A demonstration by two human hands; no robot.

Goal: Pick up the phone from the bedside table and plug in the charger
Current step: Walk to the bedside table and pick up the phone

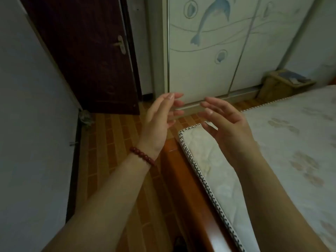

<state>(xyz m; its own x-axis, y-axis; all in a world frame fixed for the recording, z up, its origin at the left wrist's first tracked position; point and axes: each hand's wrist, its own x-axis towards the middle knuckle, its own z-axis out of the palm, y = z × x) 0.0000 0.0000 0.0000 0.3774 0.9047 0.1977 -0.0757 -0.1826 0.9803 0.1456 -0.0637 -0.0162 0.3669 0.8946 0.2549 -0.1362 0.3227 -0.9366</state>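
My left hand is raised in front of me, palm turned right, fingers spread and holding nothing; a red bead bracelet circles its wrist. My right hand faces it a short gap away, palm turned left, fingers also apart and empty. Both hover above the corner of the mattress and the floor. No phone, charger or bedside table shows in the head view.
An orange wooden bed frame runs along the mattress edge. A dark red door stands at the left, beside a white wardrobe with a dolphin picture. A cardboard box sits far right. Brown tiled floor lies between wall and bed.
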